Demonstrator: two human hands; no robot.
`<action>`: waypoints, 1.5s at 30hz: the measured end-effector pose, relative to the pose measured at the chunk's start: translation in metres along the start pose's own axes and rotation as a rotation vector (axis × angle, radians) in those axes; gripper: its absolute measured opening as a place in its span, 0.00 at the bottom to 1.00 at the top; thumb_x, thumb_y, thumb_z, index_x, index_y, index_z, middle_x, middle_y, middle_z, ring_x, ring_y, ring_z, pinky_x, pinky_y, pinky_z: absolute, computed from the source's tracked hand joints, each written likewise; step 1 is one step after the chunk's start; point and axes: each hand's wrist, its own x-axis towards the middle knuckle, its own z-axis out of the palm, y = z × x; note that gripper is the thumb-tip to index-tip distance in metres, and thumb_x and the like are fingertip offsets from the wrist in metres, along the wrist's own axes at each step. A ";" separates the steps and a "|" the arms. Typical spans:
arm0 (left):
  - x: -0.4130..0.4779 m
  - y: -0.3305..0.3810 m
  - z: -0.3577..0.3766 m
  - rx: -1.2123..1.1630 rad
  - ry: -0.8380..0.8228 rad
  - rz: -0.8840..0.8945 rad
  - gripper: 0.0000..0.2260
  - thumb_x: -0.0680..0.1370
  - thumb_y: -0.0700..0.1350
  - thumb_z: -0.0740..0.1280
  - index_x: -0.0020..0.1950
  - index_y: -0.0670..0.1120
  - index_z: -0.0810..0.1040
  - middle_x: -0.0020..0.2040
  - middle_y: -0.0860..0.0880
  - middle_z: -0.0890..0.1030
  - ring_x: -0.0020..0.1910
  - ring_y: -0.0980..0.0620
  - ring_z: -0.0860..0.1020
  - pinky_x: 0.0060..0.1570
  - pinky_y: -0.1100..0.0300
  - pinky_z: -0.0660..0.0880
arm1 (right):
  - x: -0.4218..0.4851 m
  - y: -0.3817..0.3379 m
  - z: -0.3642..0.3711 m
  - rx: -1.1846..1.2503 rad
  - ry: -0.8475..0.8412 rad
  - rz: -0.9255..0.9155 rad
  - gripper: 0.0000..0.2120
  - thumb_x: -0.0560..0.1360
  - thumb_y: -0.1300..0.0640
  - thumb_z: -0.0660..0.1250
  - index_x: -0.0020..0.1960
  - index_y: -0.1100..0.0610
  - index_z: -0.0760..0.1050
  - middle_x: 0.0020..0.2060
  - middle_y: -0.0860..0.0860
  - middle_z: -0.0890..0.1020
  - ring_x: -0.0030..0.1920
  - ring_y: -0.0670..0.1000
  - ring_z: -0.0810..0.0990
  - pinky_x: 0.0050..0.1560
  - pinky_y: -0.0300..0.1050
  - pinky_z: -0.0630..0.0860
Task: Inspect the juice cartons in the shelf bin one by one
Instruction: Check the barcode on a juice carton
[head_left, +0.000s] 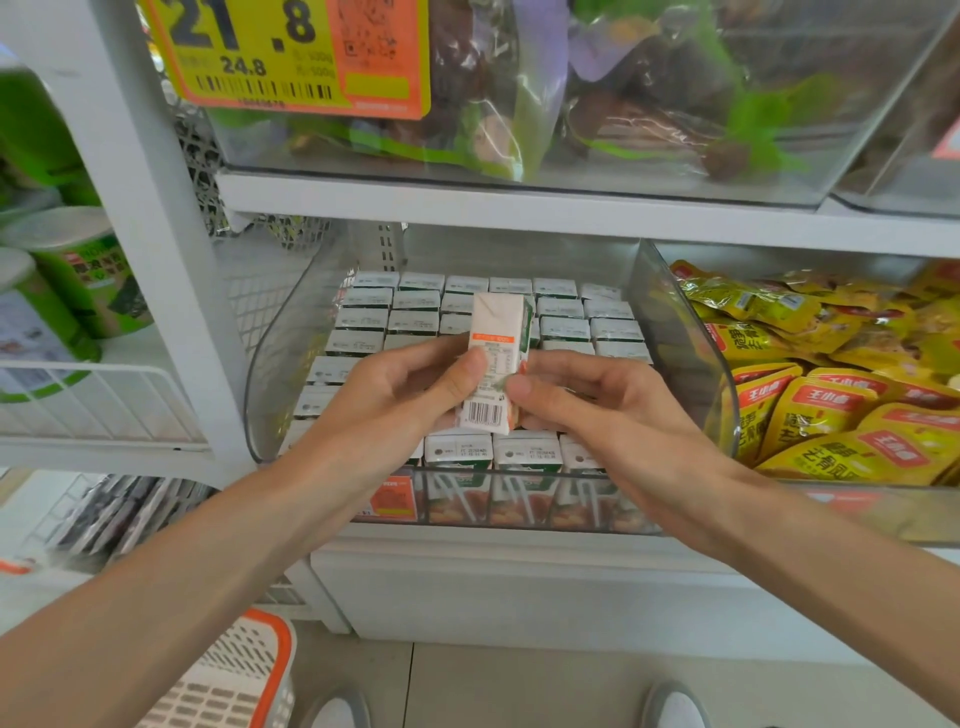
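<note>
One juice carton was held upright just above the packed rows of cartons standing in the clear shelf bin, its barcode side facing the camera. The left hand gripped its left edge and the right hand its right edge, with the fingers of both curled round the lower half and the thumbs on the printed face. The bin sat on a white shelf, with yellow snack packets in the neighbouring bin to the right and a white-and-orange basket on the floor below left.
</note>
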 end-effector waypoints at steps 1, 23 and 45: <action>0.000 0.000 0.000 -0.001 0.010 -0.001 0.21 0.72 0.61 0.71 0.64 0.57 0.83 0.59 0.58 0.87 0.61 0.61 0.83 0.52 0.73 0.77 | 0.000 0.000 0.001 0.005 0.005 0.004 0.21 0.72 0.47 0.80 0.62 0.55 0.85 0.56 0.51 0.88 0.61 0.50 0.86 0.70 0.52 0.77; 0.000 -0.001 0.001 0.071 0.113 -0.008 0.24 0.67 0.56 0.79 0.61 0.54 0.80 0.57 0.56 0.87 0.55 0.53 0.87 0.65 0.48 0.77 | -0.005 0.000 0.001 -0.032 -0.040 -0.118 0.15 0.76 0.52 0.77 0.62 0.52 0.85 0.58 0.48 0.88 0.62 0.49 0.85 0.68 0.51 0.78; -0.003 0.002 -0.003 0.280 0.152 0.253 0.19 0.65 0.45 0.79 0.56 0.52 0.84 0.53 0.60 0.88 0.59 0.61 0.84 0.61 0.65 0.79 | -0.002 0.007 0.003 -0.034 0.062 -0.277 0.20 0.72 0.72 0.78 0.60 0.56 0.84 0.57 0.48 0.88 0.63 0.46 0.85 0.68 0.44 0.79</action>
